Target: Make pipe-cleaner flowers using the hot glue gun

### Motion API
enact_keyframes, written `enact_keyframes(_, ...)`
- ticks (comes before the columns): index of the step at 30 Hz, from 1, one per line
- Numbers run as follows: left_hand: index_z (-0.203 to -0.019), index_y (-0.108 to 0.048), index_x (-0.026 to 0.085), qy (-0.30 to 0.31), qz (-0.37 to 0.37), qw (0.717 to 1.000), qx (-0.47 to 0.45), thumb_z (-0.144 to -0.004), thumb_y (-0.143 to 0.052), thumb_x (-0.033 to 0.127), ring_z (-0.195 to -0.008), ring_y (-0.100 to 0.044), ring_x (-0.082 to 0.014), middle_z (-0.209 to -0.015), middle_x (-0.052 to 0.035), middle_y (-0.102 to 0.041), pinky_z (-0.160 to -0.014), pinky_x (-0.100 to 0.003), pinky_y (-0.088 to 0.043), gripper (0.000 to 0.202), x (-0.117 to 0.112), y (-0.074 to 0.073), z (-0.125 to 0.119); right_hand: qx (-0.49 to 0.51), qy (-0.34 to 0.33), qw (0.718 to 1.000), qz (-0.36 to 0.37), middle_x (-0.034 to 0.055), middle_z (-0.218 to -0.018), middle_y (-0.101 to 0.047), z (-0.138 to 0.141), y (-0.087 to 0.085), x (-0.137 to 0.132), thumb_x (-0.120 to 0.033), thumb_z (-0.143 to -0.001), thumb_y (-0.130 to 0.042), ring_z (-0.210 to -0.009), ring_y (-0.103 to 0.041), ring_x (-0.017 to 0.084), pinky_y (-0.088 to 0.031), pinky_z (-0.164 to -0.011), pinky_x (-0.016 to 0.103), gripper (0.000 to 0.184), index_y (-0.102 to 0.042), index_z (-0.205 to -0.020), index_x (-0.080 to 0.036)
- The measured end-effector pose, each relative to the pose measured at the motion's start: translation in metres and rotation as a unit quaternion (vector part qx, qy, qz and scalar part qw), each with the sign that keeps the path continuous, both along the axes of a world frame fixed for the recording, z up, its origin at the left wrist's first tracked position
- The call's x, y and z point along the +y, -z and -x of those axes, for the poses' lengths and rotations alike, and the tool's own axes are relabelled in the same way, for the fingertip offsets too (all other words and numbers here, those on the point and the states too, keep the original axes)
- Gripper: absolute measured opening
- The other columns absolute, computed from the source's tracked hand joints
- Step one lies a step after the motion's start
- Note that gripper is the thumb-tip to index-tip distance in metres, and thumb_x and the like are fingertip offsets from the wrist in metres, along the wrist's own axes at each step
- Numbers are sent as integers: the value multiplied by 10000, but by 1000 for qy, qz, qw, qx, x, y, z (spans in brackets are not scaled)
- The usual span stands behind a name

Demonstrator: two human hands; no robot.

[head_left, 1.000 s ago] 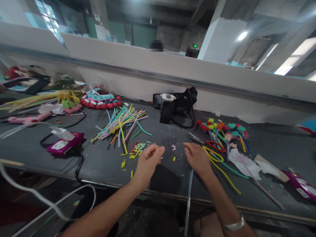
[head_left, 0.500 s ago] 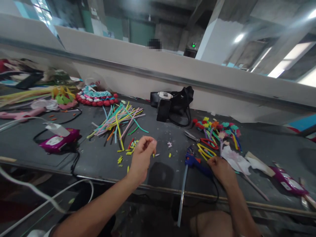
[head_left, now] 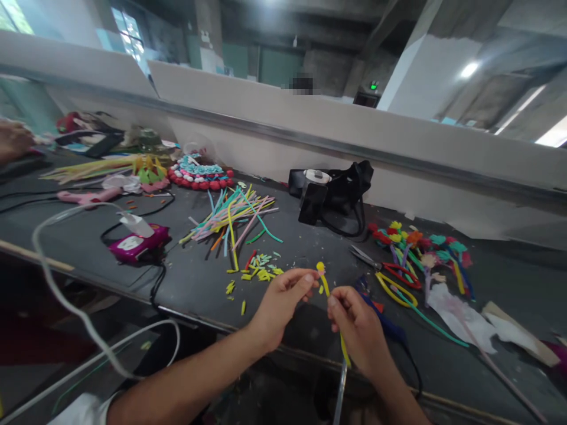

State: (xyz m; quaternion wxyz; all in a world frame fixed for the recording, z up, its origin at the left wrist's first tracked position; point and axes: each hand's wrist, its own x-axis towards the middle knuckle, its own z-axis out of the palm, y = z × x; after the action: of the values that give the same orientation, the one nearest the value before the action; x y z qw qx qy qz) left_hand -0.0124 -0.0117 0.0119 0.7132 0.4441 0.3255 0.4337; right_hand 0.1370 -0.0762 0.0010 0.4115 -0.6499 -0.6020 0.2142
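My right hand [head_left: 357, 321] is closed around a yellow pipe cleaner [head_left: 325, 285], whose lower end hangs past the table's front edge. Its top carries a small round yellow tip. Thumb and forefinger of my left hand [head_left: 287, 301] pinch at that upper end. Partly behind my right hand lies a blue glue gun [head_left: 390, 324], a clear glue stick [head_left: 341, 392] sticking out below. Red-handled scissors [head_left: 398, 275] lie beyond it, beside a bent yellow pipe cleaner [head_left: 392, 295]. Short cut pieces [head_left: 263, 274], mostly yellow, are scattered left of my hands.
A pile of coloured pipe cleaners [head_left: 239, 218] lies behind the cut pieces. Fuzzy flowers [head_left: 414, 239] are at the right, near crumpled white paper [head_left: 460, 316]. A black bag [head_left: 349, 189] and phone [head_left: 312, 203] stand at the back. A purple power strip [head_left: 139, 242] sits left. Another person's hand [head_left: 15, 141] shows far left.
My right hand has left the glue gun area and come left, now with a yellow pipe cleaner. My left hand has moved right to meet it. The view has turned slightly left.
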Motion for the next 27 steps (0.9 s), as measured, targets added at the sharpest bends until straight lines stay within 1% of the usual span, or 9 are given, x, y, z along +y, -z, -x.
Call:
enact_keyframes(6,-893,-744,163,22,9,997,-69,-768,-728,393,-688,-511,-121,-743,-24,-635,-687,-257,-395,262,1,-5,4,57,-29,997,52,-36,-632,-552,11,-3,1,-490,-916,-444,-530,-552,117,-459,-528,221,312,-551,-823,-212)
enact_keyframes(11,-816,-710,169,18,12,997,-68,-741,-763,332,-656,-499,-96,-706,11,-609,-688,-240,-395,187,0,-8,2,98,-61,990,75,-30,-648,-563,13,-6,-2,-488,-915,-447,-554,-560,118,-480,-534,215,314,-556,-828,-206)
enact_keyframes(14,-796,-694,172,-5,-10,999,-51,-726,-774,314,-696,-521,-99,-734,15,-619,-706,-227,-407,177,-2,-11,2,59,-50,997,17,15,-756,-651,11,-9,-3,-448,-906,-485,-664,-621,142,-518,-628,234,276,-597,-857,-201)
enact_keyframes(16,-802,-692,171,-9,-32,999,-34,-726,-774,319,-737,-547,-112,-760,5,-636,-729,-232,-422,185,-4,-12,2,51,-18,998,-39,51,-900,-687,8,-9,-4,-425,-892,-525,-799,-655,170,-541,-726,266,251,-628,-955,-205)
enact_keyframes(18,-810,-684,170,20,-42,999,-25,-741,-760,344,-739,-575,-129,-761,-6,-648,-733,-254,-444,201,-7,-13,2,69,6,995,-75,65,-1000,-687,3,-8,-5,-396,-882,-562,-880,-666,185,-552,-777,292,295,-620,-1113,-223)
enact_keyframes(20,-804,-667,167,68,-39,997,-29,-753,-746,370,-698,-593,-136,-741,-11,-648,-709,-274,-466,223,-10,-13,1,77,2,993,-88,55,-1019,-685,0,-8,-6,-365,-878,-584,-874,-672,178,-557,-777,291,338,-605,-1197,-252)
enact_keyframes(22,-795,-653,159,107,-28,993,-36,-740,-754,384,-644,-583,-126,-724,-11,-633,-655,-273,-479,253,-13,-11,-1,62,-16,992,-104,38,-995,-687,-2,-10,-7,-344,-877,-594,-858,-668,168,-551,-760,273,277,-650,-1138,-270)
enact_keyframes(24,-789,-642,155,130,-1,991,-34,-718,-767,400,-574,-538,-102,-690,1,-600,-565,-249,-466,285,-15,-10,-1,34,-31,991,-128,26,-953,-688,-3,-13,-7,-325,-879,-598,-859,-659,163,-535,-746,254,175,-702,-1008,-270)
enact_keyframes(27,-785,-625,160,176,84,980,-27,-708,-772,409,-468,-413,-55,-627,26,-539,-416,-181,-317,300,-15,-10,0,4,-40,987,-156,5,-904,-687,-4,-18,-7,-274,-886,-599,-845,-656,144,-516,-734,225,130,-722,-929,-276)
